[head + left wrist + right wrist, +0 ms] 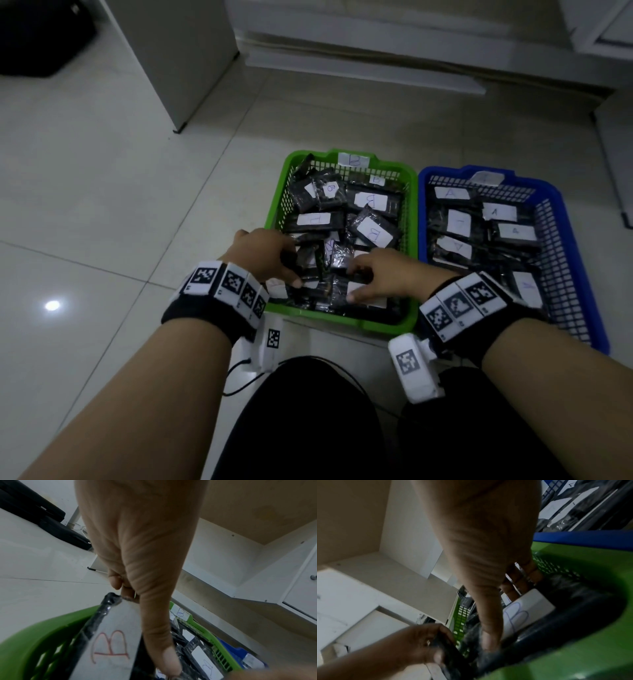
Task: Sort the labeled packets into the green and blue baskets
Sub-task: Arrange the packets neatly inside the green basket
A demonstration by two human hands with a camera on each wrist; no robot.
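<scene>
The green basket [274, 205] [34, 635] [590, 635] sits on the floor, full of black packets with white "B" labels. Right beside it, the blue basket [422, 212] [582, 538] holds packets labelled "A". Both hands reach into the near end of the green basket. My left hand [274, 257] [137, 561] grips a black packet with a red "B" label [275, 287] [111, 646], tilted up at the basket's near left corner. My right hand [387, 270] [479, 547] curls fingers and thumb round a packet with a blue "B" label [366, 298] [525, 608].
A white cabinet [178, 51] stands at the back left, with a black bag [41, 34] beyond it. Low white furniture [376, 68] runs along the back. Pale tiled floor [102, 205] spreads to the left. My knees in black [308, 428] are just in front of the baskets.
</scene>
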